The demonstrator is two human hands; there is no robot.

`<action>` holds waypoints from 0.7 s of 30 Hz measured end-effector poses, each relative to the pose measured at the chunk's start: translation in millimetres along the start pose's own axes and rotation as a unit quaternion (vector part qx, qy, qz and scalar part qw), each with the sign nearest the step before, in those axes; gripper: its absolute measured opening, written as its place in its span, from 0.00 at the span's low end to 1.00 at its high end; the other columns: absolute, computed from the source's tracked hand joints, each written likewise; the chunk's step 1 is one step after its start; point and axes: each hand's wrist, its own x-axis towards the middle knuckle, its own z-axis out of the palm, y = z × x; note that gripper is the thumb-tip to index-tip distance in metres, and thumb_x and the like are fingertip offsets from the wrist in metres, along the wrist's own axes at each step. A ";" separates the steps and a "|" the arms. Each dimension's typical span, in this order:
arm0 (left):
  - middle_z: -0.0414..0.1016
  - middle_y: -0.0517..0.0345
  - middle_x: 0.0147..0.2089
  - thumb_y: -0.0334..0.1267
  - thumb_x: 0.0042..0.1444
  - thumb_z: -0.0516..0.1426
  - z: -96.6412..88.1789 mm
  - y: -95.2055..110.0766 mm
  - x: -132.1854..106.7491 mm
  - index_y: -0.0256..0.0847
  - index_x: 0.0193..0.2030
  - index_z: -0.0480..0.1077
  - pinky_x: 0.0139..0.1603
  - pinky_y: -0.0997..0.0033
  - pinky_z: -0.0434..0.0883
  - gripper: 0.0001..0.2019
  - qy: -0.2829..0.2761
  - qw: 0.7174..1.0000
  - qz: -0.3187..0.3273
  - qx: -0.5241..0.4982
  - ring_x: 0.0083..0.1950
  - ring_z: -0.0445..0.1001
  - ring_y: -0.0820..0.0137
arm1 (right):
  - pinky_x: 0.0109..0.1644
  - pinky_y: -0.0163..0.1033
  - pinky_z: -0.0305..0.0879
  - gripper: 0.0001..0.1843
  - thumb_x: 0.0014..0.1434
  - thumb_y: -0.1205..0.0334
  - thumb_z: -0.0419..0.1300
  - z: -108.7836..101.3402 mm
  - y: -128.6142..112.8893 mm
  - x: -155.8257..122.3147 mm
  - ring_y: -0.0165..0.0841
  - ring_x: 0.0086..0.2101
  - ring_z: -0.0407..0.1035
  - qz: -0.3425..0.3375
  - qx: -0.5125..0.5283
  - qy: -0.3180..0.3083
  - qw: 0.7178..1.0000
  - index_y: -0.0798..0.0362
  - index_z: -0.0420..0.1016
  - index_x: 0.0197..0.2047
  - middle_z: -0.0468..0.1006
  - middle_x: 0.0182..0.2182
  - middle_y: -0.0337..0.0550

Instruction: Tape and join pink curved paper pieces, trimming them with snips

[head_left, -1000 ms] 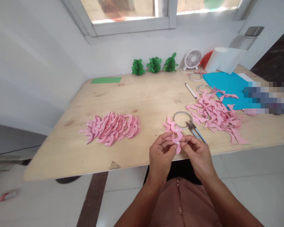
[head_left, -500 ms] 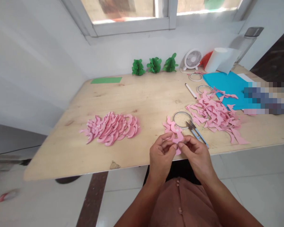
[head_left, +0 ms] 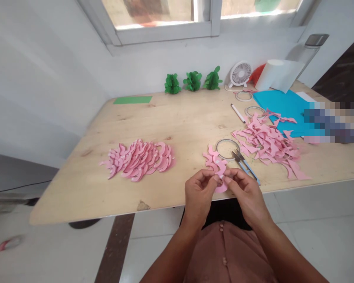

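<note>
My left hand [head_left: 200,192] and my right hand [head_left: 245,192] meet at the table's near edge, both pinching one small pink curved paper piece [head_left: 221,184] between thumbs and fingertips. Just beyond them lies a small stack of similar pink pieces [head_left: 214,159]. A roll of clear tape [head_left: 227,149] and small scissors [head_left: 244,163] lie right behind my right hand. A large heap of finished pink curved pieces [head_left: 138,159] sits to the left.
The wooden table [head_left: 177,122] also holds pink paper offcuts [head_left: 268,143], blue paper [head_left: 286,106], a pen [head_left: 237,113], more tape rings [head_left: 253,111], a green sheet [head_left: 132,100], three green paper ornaments [head_left: 191,81], a small white fan [head_left: 240,74] and a white paper roll [head_left: 271,74].
My two hands have drawn a little closer together on the pink piece and the fingertips have shifted on it. Nothing else on the table has moved.
</note>
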 end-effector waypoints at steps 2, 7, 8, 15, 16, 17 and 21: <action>0.73 0.62 0.25 0.31 0.48 0.61 0.3 0.5 -0.3 0.37 0.26 0.73 0.34 0.76 0.68 0.02 -0.002 1.000 0.002 -0.003 0.28 0.70 0.75 | 0.37 0.34 0.65 0.06 0.55 0.58 0.62 0.3 0.4 0.4 0.30 0.32 0.69 -0.003 -0.005 -0.009 1.000 0.51 0.74 0.34 0.75 0.29 0.37; 0.73 0.62 0.26 0.31 0.48 0.61 0.6 1.5 -2.0 0.36 0.27 0.73 0.34 0.77 0.67 0.02 -0.004 1.000 0.007 -0.002 0.29 0.69 0.76 | 0.36 0.35 0.64 0.07 0.56 0.58 0.61 1.5 -1.5 1.3 0.31 0.30 0.68 -0.004 -0.033 -0.033 0.999 0.52 0.71 0.31 0.73 0.26 0.37; 0.73 0.62 0.26 0.31 0.48 0.61 0.7 1.7 -2.3 0.36 0.26 0.73 0.34 0.77 0.67 0.02 -0.004 1.000 0.006 -0.002 0.29 0.68 0.76 | 0.36 0.35 0.64 0.07 0.56 0.58 0.61 1.6 -1.8 1.4 0.31 0.30 0.68 -0.005 -0.038 -0.033 0.999 0.52 0.71 0.31 0.73 0.26 0.37; 0.73 0.61 0.26 0.32 0.47 0.62 1.5 4.5 -2.4 0.36 0.26 0.74 0.34 0.76 0.67 0.03 -0.006 1.000 -0.007 -0.005 0.29 0.69 0.75 | 0.35 0.35 0.64 0.09 0.57 0.56 0.60 0.4 1.0 2.2 0.31 0.28 0.68 -0.016 -0.074 -0.030 0.997 0.52 0.70 0.29 0.73 0.25 0.37; 0.73 0.61 0.26 0.32 0.47 0.61 1.7 5.2 -2.3 0.36 0.26 0.74 0.34 0.76 0.67 0.03 -0.006 1.000 -0.009 -0.006 0.29 0.69 0.75 | 0.35 0.36 0.64 0.09 0.57 0.56 0.60 0.2 1.1 2.1 0.31 0.28 0.68 -0.017 -0.080 -0.031 0.996 0.52 0.71 0.29 0.73 0.25 0.37; 0.73 0.61 0.25 0.33 0.47 0.61 1.9 6.0 -2.3 0.36 0.26 0.74 0.34 0.76 0.67 0.03 -0.005 1.000 -0.010 -0.006 0.29 0.68 0.75 | 0.35 0.36 0.64 0.09 0.57 0.56 0.60 -0.1 0.9 2.0 0.31 0.28 0.67 -0.018 -0.085 -0.031 0.996 0.52 0.71 0.29 0.73 0.25 0.37; 0.72 0.62 0.23 0.33 0.46 0.61 2.3 7.7 -2.0 0.36 0.24 0.73 0.32 0.76 0.66 0.04 0.015 1.000 -0.018 -0.016 0.26 0.67 0.76 | 0.36 0.36 0.65 0.09 0.57 0.56 0.60 -0.3 -1.8 0.4 0.32 0.30 0.69 -0.010 -0.068 -0.047 0.997 0.52 0.72 0.31 0.75 0.27 0.38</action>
